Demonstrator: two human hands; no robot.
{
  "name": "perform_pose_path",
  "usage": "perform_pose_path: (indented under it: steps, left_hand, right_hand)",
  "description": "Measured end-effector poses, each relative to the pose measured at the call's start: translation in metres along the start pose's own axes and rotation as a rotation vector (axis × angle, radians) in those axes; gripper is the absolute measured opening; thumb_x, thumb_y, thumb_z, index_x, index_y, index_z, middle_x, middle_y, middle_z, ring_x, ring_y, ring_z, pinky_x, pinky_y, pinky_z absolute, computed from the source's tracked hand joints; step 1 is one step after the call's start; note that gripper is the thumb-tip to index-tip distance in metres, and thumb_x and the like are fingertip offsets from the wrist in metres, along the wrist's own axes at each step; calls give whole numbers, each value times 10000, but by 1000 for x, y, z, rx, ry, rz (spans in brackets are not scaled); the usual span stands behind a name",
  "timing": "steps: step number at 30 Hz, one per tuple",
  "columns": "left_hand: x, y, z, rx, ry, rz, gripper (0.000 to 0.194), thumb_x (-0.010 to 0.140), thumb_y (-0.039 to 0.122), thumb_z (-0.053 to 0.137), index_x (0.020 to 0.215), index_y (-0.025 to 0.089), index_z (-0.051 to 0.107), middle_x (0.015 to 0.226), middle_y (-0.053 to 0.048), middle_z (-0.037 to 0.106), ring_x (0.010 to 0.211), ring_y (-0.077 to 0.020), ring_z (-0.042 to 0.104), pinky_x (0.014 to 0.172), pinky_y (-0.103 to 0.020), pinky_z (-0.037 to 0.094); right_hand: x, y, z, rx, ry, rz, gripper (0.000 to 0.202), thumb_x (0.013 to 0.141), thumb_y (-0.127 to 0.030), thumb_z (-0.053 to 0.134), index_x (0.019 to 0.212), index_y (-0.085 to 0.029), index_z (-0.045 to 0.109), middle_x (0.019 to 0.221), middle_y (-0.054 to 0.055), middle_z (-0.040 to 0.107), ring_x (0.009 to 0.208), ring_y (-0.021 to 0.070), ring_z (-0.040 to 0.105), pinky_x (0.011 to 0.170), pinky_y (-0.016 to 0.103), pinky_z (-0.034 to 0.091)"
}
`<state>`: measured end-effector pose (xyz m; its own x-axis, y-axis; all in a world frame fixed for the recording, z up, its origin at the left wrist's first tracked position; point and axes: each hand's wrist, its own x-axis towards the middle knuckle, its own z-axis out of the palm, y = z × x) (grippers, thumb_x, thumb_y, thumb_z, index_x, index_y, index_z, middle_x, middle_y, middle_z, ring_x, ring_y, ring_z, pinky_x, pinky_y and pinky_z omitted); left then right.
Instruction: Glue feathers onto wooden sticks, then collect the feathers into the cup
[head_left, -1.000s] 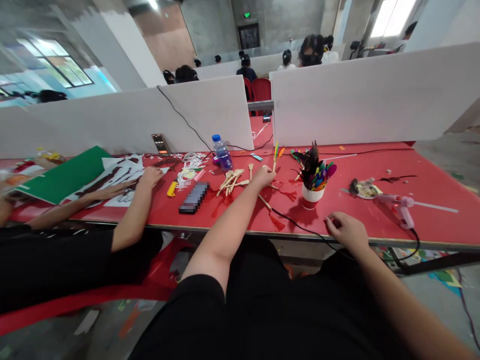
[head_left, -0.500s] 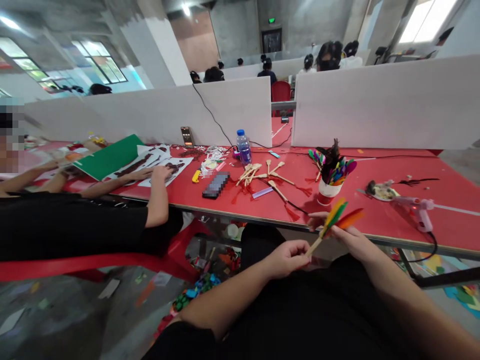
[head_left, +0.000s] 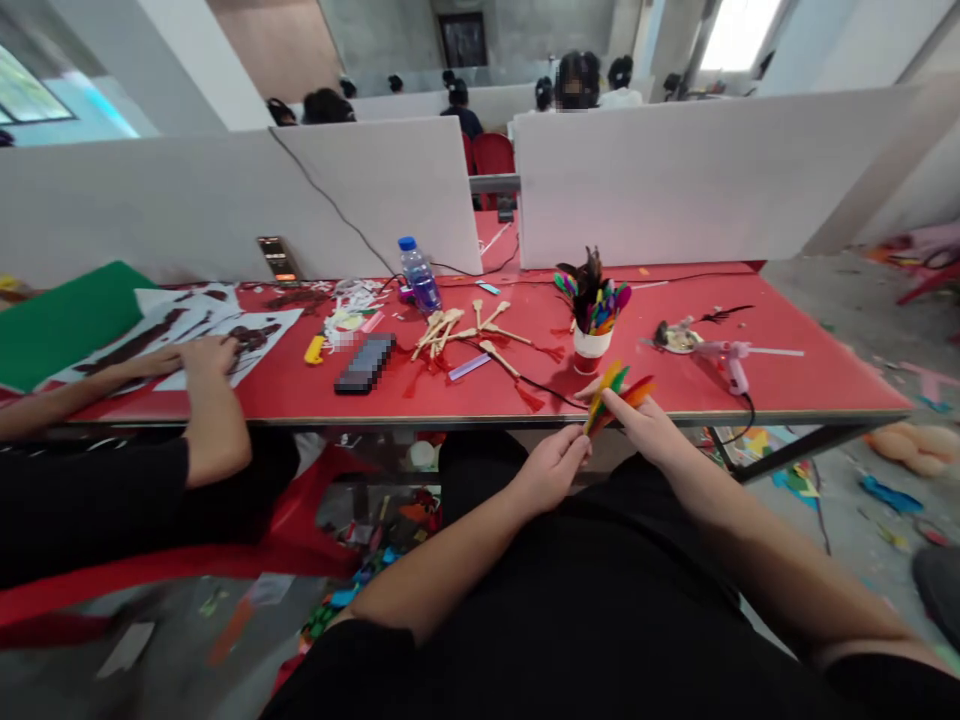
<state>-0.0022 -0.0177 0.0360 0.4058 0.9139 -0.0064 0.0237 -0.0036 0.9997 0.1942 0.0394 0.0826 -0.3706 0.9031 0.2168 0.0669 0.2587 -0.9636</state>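
Observation:
In front of my lap my left hand [head_left: 553,468] is closed around the lower end of a wooden stick, which is now mostly hidden by my fingers. Yellow and green feathers [head_left: 616,380] fan out from its upper end. My right hand [head_left: 643,425] pinches an orange-red feather [head_left: 641,389] against that bunch. Just beyond my hands, a white and red paper cup [head_left: 592,346] holds many dyed feathers and dark ones. Left of it lie several pale wooden sticks [head_left: 440,332] with red tassels.
A pink glue gun [head_left: 729,362] rests on the red table [head_left: 675,385] at right, near a dish of scraps [head_left: 677,337]. Leftward are a phone [head_left: 365,363], a yellow cutter [head_left: 314,350] and a bottle [head_left: 420,275]. A co-worker's hands [head_left: 202,355] press on printed sheets at left.
The head view has swung to the right. My hands have drawn closer together on the stick and feathers, and less of the stick shows between them.

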Motion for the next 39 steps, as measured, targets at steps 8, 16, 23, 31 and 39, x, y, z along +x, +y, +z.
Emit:
perform_pose_path:
  steps: [8,16,23,31,39]
  left_hand:
    - [-6,6,5,113,-89,61,413,1153,551,466,970,202,588,828,7,542,723,-149,464,687,-269,377]
    - [-10,6,16,209,-101,41,365,1146,475,469,949,200,604,794,19,549,727,-151,489,729,-278,387]
    - [-13,3,22,168,-193,48,412,1140,527,481,962,189,635,785,22,537,746,-147,489,732,-270,386]
    - [-16,-14,29,6,-301,10,565,1110,715,490,991,182,633,748,36,483,699,-134,424,698,-264,366]
    - [-17,-11,28,50,-200,39,496,1115,636,501,975,188,659,752,23,511,704,-147,453,703,-275,382]
  right_hand:
    - [-10,-25,-39,-71,-178,5,502,956,-677,823,1002,-177,814,919,76,821,835,233,761,784,338,610]
    - [-19,-19,-38,-69,-90,148,548,853,-727,885,870,-181,833,857,83,838,786,242,777,773,366,642]
    - [-41,-26,-49,-181,-145,14,416,1028,-623,779,991,-212,834,927,82,834,864,249,799,836,351,652]
    - [-55,-23,-47,-144,-130,60,417,1012,-638,790,1122,-240,846,1091,93,836,967,259,826,879,350,691]
    - [-61,11,-50,-291,-13,7,535,903,-777,813,1128,-291,823,1073,116,851,998,377,833,905,498,718]
